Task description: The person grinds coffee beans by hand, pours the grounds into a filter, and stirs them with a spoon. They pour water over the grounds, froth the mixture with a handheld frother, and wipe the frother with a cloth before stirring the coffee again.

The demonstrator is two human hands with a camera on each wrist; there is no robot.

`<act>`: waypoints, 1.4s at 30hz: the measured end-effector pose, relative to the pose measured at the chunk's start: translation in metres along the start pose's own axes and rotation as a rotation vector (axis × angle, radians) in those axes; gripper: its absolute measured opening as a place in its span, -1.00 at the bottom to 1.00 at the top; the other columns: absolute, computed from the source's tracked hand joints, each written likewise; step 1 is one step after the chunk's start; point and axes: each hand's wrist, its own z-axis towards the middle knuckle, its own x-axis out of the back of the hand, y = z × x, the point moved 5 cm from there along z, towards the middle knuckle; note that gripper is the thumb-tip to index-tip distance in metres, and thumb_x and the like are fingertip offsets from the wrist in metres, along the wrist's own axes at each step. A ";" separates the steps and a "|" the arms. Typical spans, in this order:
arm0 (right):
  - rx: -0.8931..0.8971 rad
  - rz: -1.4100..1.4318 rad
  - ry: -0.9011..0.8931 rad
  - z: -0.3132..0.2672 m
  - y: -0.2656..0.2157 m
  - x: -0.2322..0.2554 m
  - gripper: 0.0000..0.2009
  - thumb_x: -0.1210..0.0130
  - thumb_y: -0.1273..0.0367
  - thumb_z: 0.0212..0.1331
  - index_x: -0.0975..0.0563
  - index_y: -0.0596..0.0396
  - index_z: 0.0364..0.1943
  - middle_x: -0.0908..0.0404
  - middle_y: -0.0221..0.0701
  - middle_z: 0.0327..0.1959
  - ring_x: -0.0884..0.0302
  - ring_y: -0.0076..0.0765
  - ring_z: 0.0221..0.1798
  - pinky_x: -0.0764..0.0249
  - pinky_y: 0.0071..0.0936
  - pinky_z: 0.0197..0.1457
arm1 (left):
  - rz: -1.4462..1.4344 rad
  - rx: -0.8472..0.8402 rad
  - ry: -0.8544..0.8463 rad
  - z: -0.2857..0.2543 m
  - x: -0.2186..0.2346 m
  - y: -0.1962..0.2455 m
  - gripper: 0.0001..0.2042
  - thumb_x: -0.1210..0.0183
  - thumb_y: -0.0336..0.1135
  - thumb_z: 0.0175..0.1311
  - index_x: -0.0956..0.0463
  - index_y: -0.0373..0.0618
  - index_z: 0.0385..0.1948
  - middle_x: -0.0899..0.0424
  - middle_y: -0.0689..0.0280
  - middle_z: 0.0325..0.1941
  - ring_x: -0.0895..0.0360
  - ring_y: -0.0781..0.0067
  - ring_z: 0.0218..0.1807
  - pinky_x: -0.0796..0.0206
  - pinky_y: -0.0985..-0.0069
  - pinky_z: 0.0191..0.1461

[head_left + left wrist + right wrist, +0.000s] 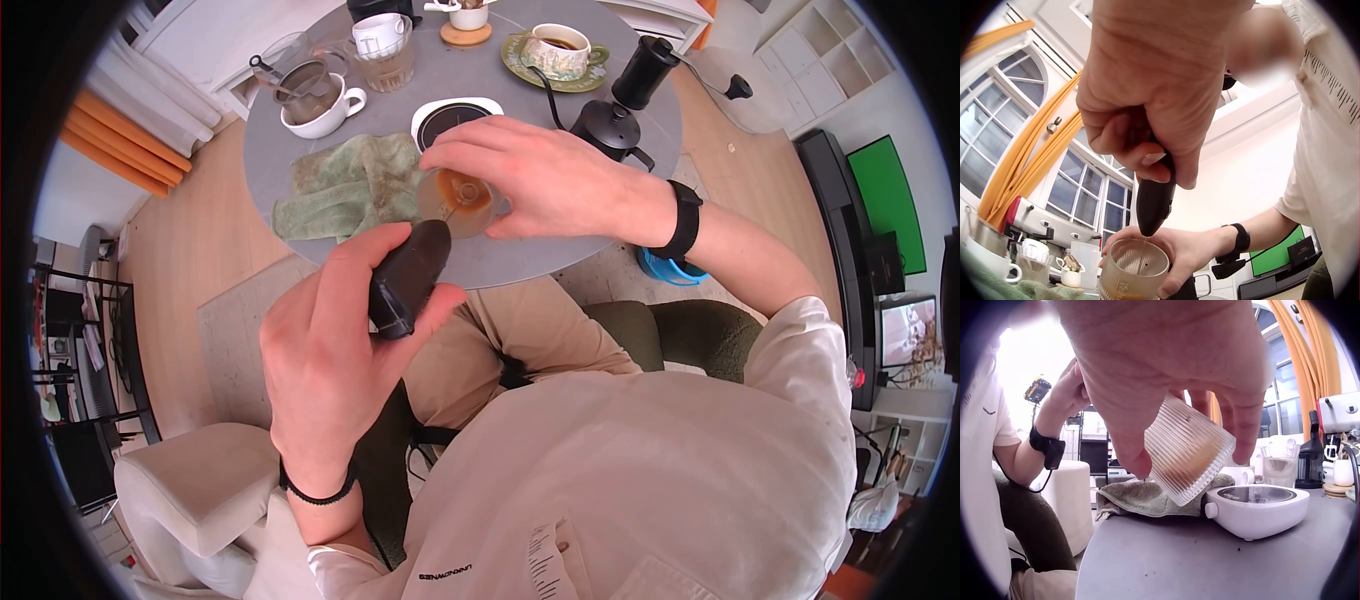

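Observation:
My left hand (325,360) grips a black handheld milk frother (408,285) over the near edge of the table. In the left wrist view the thin metal shaft of the frother (1155,206) reaches down into a ribbed clear glass (1124,275). My right hand (545,185) holds that glass (452,212) round its side, thumb on one side and fingers on the other. Tilted and lifted above the tabletop, the glass (1186,453) has some brown liquid low inside it. The frother's lower end is hidden from the head view.
A green towel (350,185) lies left of the glass, with a white device with a round black top (1259,512) beyond. Farther back on the grey table (520,262) stand a white cup (322,122), a patterned cup (560,55), a black kettle (605,128) and a hand grinder (645,72).

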 end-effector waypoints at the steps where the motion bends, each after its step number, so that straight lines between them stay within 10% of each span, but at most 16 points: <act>1: 0.003 -0.003 0.000 0.000 0.000 0.000 -0.27 -0.44 0.46 -0.04 -0.45 -0.09 0.34 -0.56 -0.37 0.23 -0.53 -0.07 0.31 -0.65 -0.14 0.25 | 0.002 0.003 -0.001 0.000 0.000 0.000 -0.49 -0.63 -0.13 0.06 -0.64 -0.13 -0.01 -0.77 0.20 -0.31 -0.69 0.18 -0.42 -0.51 0.38 -0.36; 42: -0.060 -0.031 -0.051 -0.002 0.003 -0.005 -0.23 -0.49 0.44 -0.09 -0.48 -0.15 0.34 -0.52 -0.38 0.36 -0.50 -0.11 0.38 -0.72 -0.22 0.23 | 0.007 0.127 -0.079 -0.002 0.002 0.001 -0.49 -0.65 -0.17 0.06 -0.66 -0.13 0.02 -0.82 0.18 -0.17 -0.82 0.28 -0.21 -0.61 0.46 -0.17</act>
